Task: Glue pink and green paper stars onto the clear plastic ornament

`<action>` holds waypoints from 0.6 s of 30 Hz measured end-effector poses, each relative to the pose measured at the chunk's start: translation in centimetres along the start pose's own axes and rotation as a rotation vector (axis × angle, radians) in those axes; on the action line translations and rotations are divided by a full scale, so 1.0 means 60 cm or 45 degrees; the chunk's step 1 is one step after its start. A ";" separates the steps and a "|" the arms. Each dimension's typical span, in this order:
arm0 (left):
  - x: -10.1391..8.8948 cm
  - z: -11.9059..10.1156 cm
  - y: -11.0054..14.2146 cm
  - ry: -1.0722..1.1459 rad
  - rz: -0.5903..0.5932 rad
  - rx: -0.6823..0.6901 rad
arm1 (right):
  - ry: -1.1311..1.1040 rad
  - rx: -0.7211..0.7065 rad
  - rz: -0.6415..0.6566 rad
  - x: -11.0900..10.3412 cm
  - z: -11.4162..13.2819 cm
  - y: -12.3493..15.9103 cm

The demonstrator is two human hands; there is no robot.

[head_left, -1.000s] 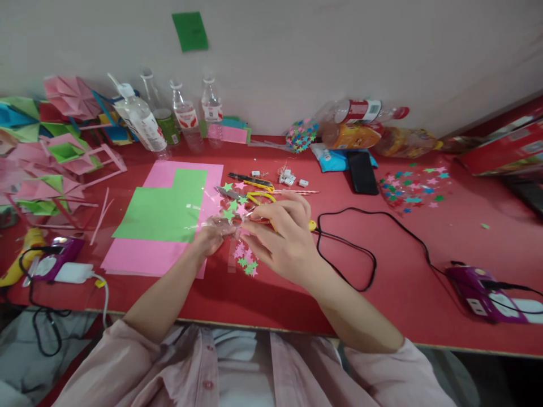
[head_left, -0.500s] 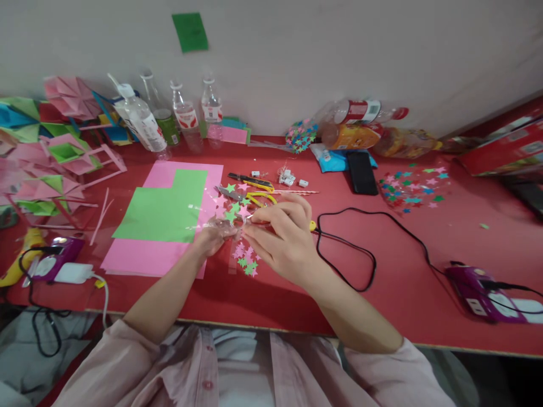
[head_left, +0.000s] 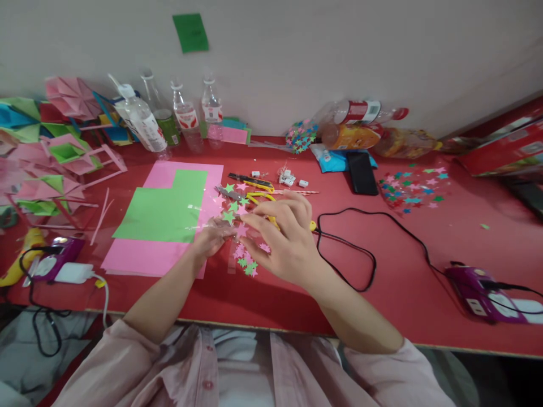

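Note:
My left hand grips a piece of clear, shiny plastic with green and pink paper stars on its surface; its exact shape is hard to make out. Over the right side of that plastic, my right hand has thumb and forefinger apart, on either side of a pink star. Whether the fingertips touch the star I cannot tell. Below the hands, a small pile of pink and green stars lies on the red table. Pliers with yellow handles lie just beyond, partly hidden by my right hand.
Green paper over pink paper lies at left. A utility knife and small white pieces lie behind the pliers. Bottles stand along the wall. At right are a phone, loose stars and a black cable.
My right thumb and forefinger were close together at the plastic and have now spread apart, with the pink star showing between them. The plastic shifted slightly; my left hand keeps its grip.

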State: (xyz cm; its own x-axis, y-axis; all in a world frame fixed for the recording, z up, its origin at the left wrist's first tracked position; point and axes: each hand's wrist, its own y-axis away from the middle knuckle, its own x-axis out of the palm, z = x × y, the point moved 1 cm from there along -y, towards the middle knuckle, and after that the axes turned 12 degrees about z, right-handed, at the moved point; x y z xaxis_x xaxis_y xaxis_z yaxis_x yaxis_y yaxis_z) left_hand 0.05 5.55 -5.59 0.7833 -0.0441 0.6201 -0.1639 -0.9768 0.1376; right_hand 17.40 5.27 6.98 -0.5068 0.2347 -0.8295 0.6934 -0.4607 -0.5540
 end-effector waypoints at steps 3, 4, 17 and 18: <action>0.001 -0.001 0.001 -0.013 0.033 0.019 | 0.036 -0.033 -0.011 0.008 0.001 0.001; 0.002 -0.002 0.002 -0.037 0.051 0.016 | 0.040 -0.039 -0.009 0.010 0.001 0.001; 0.004 -0.010 0.001 -0.012 0.055 0.046 | -0.056 0.043 0.049 -0.006 -0.007 -0.001; 0.004 -0.011 0.001 -0.003 0.064 0.060 | -0.074 0.050 0.052 -0.008 -0.008 -0.001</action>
State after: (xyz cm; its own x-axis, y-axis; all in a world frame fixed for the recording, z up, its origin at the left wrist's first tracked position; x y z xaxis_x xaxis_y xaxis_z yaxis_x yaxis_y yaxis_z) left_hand -0.13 5.64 -4.93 0.7763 -0.0934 0.6235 -0.1744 -0.9822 0.0699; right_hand 17.86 5.59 7.40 -0.5080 0.1655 -0.8453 0.6940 -0.5025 -0.5155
